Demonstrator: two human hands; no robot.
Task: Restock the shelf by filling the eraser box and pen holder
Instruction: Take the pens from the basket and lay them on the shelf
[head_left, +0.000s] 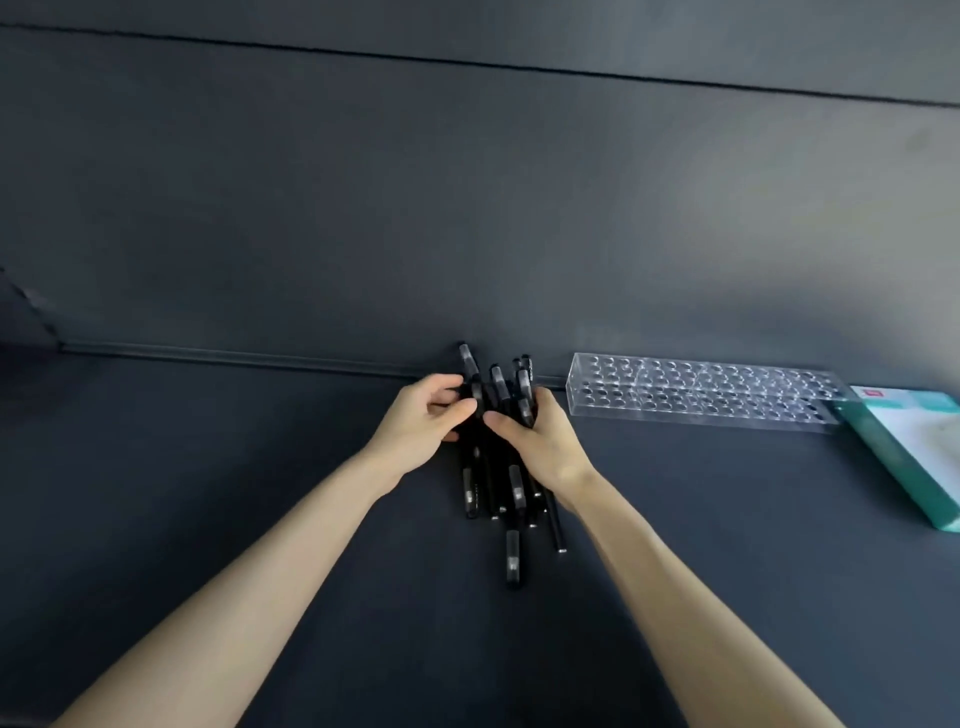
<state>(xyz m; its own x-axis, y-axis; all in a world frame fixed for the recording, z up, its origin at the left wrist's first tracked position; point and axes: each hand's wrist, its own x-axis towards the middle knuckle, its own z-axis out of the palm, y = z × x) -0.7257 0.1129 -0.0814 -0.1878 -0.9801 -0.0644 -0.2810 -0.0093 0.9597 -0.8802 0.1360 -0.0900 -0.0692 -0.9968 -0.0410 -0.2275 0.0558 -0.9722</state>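
A bundle of several black pens (493, 488) lies on the dark shelf near its back wall. My left hand (421, 426) curls round the bundle's left side, thumb and fingers pinching one pen. My right hand (540, 441) grips the bundle from the right, fingers wrapped over the pens. The pens' far ends stick up past my fingers; their near ends fan out on the shelf. A clear acrylic pen holder (701, 392) with rows of round holes stands empty to the right, against the back wall. A teal and white eraser box (914, 452) lies at the far right, partly cut off by the frame edge.
The dark shelf surface (208, 493) stretches wide to the left and toward me. The dark back wall (467, 208) rises just behind the pens and the holder.
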